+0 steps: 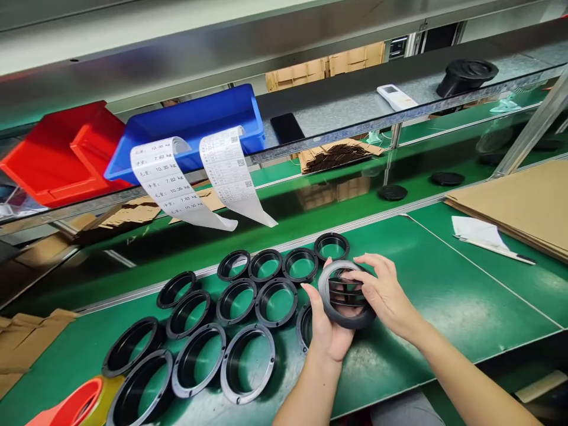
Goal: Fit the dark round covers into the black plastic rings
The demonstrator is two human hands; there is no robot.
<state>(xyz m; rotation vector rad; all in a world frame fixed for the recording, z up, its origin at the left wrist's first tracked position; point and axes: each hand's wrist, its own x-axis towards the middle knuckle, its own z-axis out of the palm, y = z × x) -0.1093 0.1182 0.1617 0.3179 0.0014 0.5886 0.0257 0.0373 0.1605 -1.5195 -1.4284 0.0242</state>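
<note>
Green covers the workbench (pixel 448 296) in the head view, and over its near middle two bare hands meet on a black round vent (pixel 347 299) with slats across its opening. The left hand (pixel 329 328) is clamped on the vent's left and near side, thumb along the rim. The right hand (pixel 386 293) lies over the far right rim, its fingers reaching to the slats; whether they pinch a slat, I cannot tell. The vent is held above the bench, just right of a group of black rings (pixel 231 370), several touching. At the near left lies a yellow and orange roll (pixel 107 397). To the right are a white paper (pixel 479 232), a pen (pixel 517 255) and cardboard sheets (pixel 523 198). On the shelf (pixel 341 109) beyond, from left to right, sit a red bin (pixel 48 151), a blue bin (pixel 190 115) with label strips (pixel 166 186) hanging over its near side, a phone (pixel 287 128), a white remote (pixel 396 97) and a black cap (pixel 468 77).
</note>
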